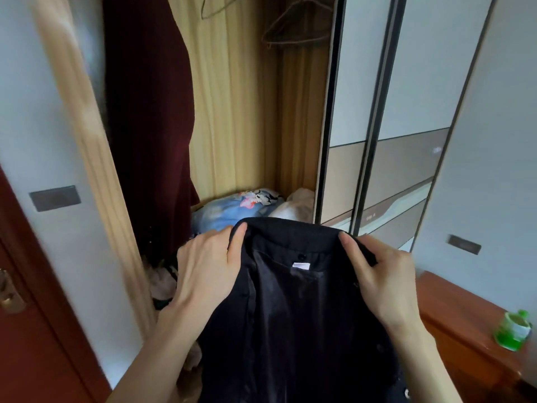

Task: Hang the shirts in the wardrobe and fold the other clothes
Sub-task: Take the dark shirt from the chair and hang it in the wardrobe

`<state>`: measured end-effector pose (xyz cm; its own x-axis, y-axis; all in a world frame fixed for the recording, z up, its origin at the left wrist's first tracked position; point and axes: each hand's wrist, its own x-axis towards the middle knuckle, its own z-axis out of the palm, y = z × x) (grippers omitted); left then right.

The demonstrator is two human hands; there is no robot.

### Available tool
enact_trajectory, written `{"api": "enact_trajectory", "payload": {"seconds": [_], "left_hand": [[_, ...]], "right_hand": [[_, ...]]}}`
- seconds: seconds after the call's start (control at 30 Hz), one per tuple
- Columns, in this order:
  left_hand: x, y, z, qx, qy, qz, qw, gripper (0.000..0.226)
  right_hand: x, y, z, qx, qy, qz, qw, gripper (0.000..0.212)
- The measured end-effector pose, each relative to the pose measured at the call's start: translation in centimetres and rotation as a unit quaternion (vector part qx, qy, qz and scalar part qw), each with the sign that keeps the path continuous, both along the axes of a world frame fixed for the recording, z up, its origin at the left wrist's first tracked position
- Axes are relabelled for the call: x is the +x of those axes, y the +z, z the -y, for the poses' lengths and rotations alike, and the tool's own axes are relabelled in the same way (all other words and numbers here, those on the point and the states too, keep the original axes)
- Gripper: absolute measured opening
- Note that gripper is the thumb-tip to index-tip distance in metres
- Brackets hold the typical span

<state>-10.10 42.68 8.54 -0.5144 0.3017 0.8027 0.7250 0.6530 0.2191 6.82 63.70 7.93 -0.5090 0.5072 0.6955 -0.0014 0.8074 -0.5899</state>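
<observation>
A person stands at an open wardrobe (232, 112) with a black shirt (293, 315) held up at lower centre of the frame, the left hand (203, 269) and the right hand (380, 277) each pinching 1 end of the collar, thumbs on the near side and the other fingers hidden behind the cloth. The 2-point grip spreads the neck wide, so the white label (301, 266) and top button face the camera, likely to make room for a hanger to slide in. No hanger is in either hand; 2 empty wire hangers (293, 27) hang at the top of the frame, inside the wardrobe and well above the shirt. A dark red garment (151, 112) already hangs at upper left. On the wardrobe floor, just behind the collar, lie a blue floral bundle (232, 207) and a pale one (299, 205) (whether folded or merely heaped cannot be told). A green bottle (513, 333) stands on a wooden cabinet (465, 330) at lower right, beside the sliding doors (392, 126).
</observation>
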Motion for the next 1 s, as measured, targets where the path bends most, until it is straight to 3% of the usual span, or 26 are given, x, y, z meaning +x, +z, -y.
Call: {"api": "enact_trajectory", "payload": {"seconds": [0.27, 0.47, 0.6, 0.7, 0.83, 1.0], "left_hand": [[-7.6, -0.6, -4.2, 0.068, 0.001, -0.001, 0.998, 0.056], [-14.4, 2.1, -7.5, 0.185, -0.018, 0.043, 0.982, 0.066], [-18.3, 4.1, -8.9, 0.213, -0.031, 0.079, 0.973, 0.076], [-19.5, 5.3, -9.9, 0.222, -0.027, 0.092, 0.97, 0.068], [-20.9, 7.3, -10.9, 0.211, -0.05, 0.105, 0.97, 0.069], [-22.1, 11.0, -12.3, 0.232, -0.064, 0.109, 0.964, 0.056]], "right_hand": [[-9.8, -0.4, -5.0, 0.021, -0.024, -0.024, 0.999, 0.041], [-18.0, 2.9, -8.1, 0.042, -0.029, -0.063, 0.997, 0.017], [-22.8, 4.4, -9.8, 0.046, -0.018, -0.06, 0.997, 0.014], [-26.0, 4.5, -11.3, 0.042, -0.005, -0.066, 0.997, 0.031], [-29.5, 5.1, -12.6, 0.022, 0.008, -0.07, 0.997, 0.025], [-32.9, 7.1, -14.4, 0.053, 0.087, -0.068, 0.992, 0.027]]}}
